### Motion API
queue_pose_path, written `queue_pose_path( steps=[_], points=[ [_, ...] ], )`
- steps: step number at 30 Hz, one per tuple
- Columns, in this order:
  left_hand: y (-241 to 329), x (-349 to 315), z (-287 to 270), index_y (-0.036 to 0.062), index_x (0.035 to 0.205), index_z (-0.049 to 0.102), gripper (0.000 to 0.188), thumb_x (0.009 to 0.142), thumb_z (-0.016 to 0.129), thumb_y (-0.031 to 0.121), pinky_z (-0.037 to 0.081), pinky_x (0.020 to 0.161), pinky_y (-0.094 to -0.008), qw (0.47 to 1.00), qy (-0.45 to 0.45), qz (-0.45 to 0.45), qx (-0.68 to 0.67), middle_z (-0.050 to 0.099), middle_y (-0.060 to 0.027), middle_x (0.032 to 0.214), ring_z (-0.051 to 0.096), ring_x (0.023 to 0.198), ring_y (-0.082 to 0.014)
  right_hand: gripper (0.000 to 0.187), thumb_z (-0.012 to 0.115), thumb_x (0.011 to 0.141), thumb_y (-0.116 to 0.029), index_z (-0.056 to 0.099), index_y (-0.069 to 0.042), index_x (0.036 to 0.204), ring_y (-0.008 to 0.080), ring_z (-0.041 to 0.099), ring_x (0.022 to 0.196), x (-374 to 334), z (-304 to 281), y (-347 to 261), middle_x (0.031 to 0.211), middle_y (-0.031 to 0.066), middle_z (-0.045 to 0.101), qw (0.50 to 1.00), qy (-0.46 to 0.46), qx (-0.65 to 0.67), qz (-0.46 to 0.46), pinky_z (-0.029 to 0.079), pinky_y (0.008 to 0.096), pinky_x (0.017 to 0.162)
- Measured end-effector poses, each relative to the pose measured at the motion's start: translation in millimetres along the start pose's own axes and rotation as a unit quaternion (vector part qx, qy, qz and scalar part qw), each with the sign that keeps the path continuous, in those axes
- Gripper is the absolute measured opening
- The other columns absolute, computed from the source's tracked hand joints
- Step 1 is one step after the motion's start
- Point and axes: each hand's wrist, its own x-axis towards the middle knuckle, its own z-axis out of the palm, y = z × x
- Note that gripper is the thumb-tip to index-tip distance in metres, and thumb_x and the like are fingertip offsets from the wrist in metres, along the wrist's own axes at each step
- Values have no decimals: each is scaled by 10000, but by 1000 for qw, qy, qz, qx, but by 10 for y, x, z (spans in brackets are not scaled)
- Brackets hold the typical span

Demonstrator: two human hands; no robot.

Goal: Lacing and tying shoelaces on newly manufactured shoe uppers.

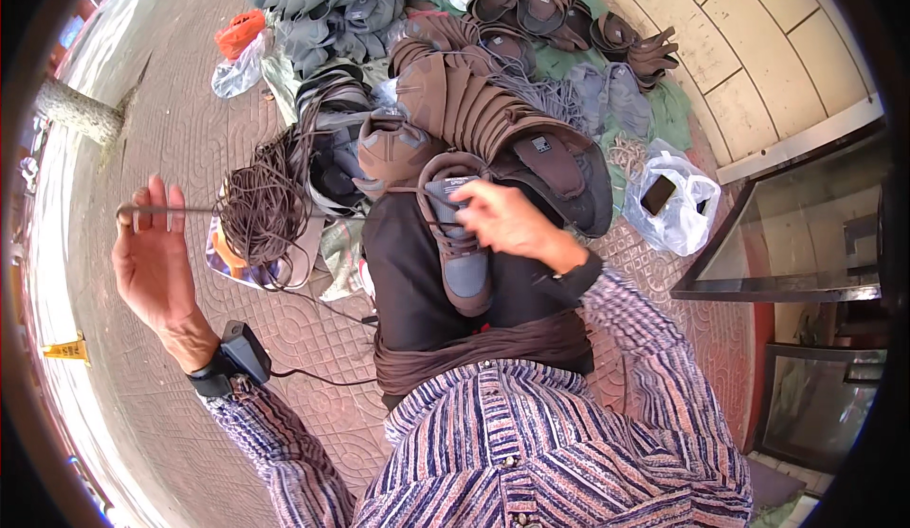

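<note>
A grey-blue and brown shoe [466,280] rests on my lap, its toe toward me, partly laced. My left hand [156,263] is raised far out to the left and pinches a brown shoelace [194,210] between thumb and forefinger, other fingers stretched up. Taut, the lace runs across to the shoe's eyelets. Over the shoe's tongue, my right hand [517,225] has its fingers curled together, slightly blurred; what they grip is hidden. More brown laces [483,346] lie in a bunch across my lap.
A heap of brown laces [263,201] sits at left on a bag. Ahead are stacked brown shoe uppers [464,101] and a pile of grey uppers [327,7]. At right, a clear plastic bag [678,210] bears a dark phone-like object, beside a glass-paned frame [787,229]. A tiled wall [749,35] stands behind.
</note>
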Motion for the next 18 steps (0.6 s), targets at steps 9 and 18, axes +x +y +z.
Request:
queue_pose_path(
  steps=[9,18],
  points=[
    [-1242,-516,-589,33,1081,580,191,926,529,131,382,518,-152,910,-190,-254,268,610,1,807,495,607,-34,318,592,841,-126,535,1,1127,288,637,648,-113,752,-67,733,174,633,976,-68,-127,-163,506,375,604],
    [-2107,-922,-621,-15,911,662,174,840,620,139,447,519,-282,794,-285,-184,505,620,-70,600,574,549,-112,334,529,895,-141,509,-12,1203,112,535,436,55,219,-85,627,75,603,997,-39,-48,38,430,260,398]
  ],
)
